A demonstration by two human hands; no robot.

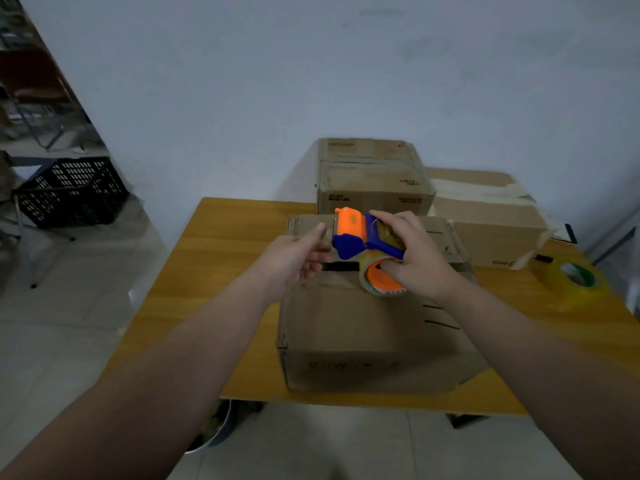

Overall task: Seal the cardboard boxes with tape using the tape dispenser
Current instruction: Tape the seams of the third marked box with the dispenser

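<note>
Gripping the tape dispenser [349, 245] above the near cardboard box [363, 323], the right hand [419, 258] points its head toward the adjacent, loose-fingered left hand [294, 258].

Right hand [420, 259] gripping, left hand [294, 263] fingers [319, 233] loose, arms outstretched

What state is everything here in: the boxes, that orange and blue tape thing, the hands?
tape dispenser: held above the near box, roll loaded
right hand: grips the dispenser
left hand: fingers relaxed beside the dispenser's front, holds nothing visible
near box: flaps folded down; tape cannot be told
back box: closed
right box: closed, pale tape across its top
spare tape roll: lying flat on the table
</note>
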